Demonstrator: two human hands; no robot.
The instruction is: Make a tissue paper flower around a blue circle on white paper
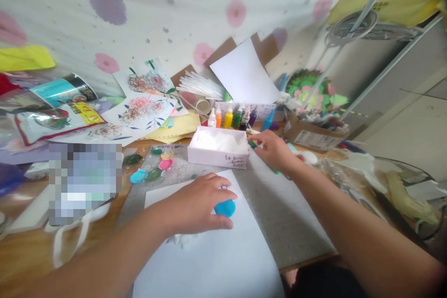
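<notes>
Over a white sheet of paper (209,265), my left hand (199,202) curls its thumb and fingers around a small round blue piece (224,208). Small white bits (183,240) show on the paper beneath that wrist. My right hand (270,150) reaches past the right side of a white box (218,157) that has handwriting on its front and white material inside. Its thumb and fingertips are pinched together beside something small and green (252,144), which is mostly covered.
Paint bottles (228,118) stand in a row behind the box. Small dishes of paint (153,174) lie on the grey mat (296,223). Flower pictures (146,114) and a snack bag (59,121) are at left; a cardboard box (310,135) holds tools at right.
</notes>
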